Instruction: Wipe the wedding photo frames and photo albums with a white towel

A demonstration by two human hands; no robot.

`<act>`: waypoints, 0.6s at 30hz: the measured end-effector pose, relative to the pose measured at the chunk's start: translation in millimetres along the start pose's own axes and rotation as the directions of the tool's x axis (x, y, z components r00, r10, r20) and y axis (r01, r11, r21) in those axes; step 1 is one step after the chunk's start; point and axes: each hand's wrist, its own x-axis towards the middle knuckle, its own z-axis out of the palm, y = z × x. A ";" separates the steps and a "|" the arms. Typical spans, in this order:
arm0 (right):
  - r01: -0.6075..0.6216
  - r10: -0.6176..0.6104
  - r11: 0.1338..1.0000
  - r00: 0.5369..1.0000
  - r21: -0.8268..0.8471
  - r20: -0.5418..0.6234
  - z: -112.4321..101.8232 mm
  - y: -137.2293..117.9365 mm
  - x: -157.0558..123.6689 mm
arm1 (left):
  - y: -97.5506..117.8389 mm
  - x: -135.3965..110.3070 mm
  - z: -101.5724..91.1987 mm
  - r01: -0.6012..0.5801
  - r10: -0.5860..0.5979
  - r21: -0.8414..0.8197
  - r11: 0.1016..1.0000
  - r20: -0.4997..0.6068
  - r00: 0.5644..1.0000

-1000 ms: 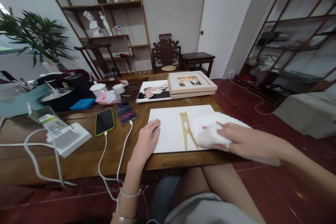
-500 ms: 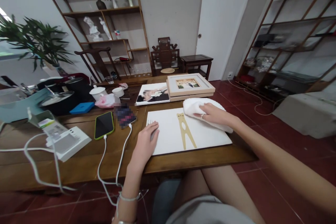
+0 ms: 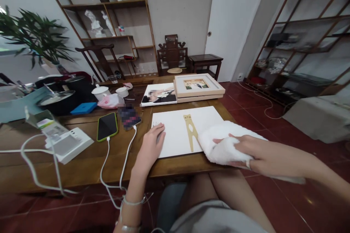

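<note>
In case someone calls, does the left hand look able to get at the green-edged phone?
Probably yes: the left hand rests at the left edge of the white board, and the green-edged phone lies further left, with only a white cable directly between them.

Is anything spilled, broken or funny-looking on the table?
I can't see any spill or break. The messiest bit is the white cables: they loop loosely over the near edge of the table. The white board under the left hand and the white cloth in the right hand don't look odd.
</note>
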 end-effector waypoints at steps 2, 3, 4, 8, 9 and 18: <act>0.007 -0.007 1.000 1.000 0.008 0.001 -5.3 6.9 14.6 | -0.6 0.0 -0.3 -0.002 0.002 0.006 1.000 0.008 1.000; 0.007 -0.007 1.000 0.999 -0.003 -0.033 -8.3 11.2 26.0 | -1.0 0.1 -0.4 -0.004 0.004 0.007 1.000 0.011 1.000; 0.017 -0.018 1.000 0.998 -0.016 -0.067 -11.5 15.7 39.3 | -1.4 0.1 -0.5 -0.007 0.006 0.007 1.000 0.011 1.000; 0.044 -0.053 0.997 0.984 -0.056 -0.170 -22.0 31.9 95.8 | -2.2 0.1 -0.5 -0.017 0.017 -0.013 1.000 -0.001 1.000; 0.032 -0.043 0.998 0.981 -0.059 -0.192 -23.4 34.6 107.4 | -2.1 0.1 -0.4 -0.015 0.015 -0.015 1.000 -0.001 1.000; 0.053 -0.077 0.990 0.980 -0.133 -0.181 -11.1 17.1 87.4 | 0.4 -0.9 -0.9 0.007 -0.007 -0.005 1.000 0.006 1.000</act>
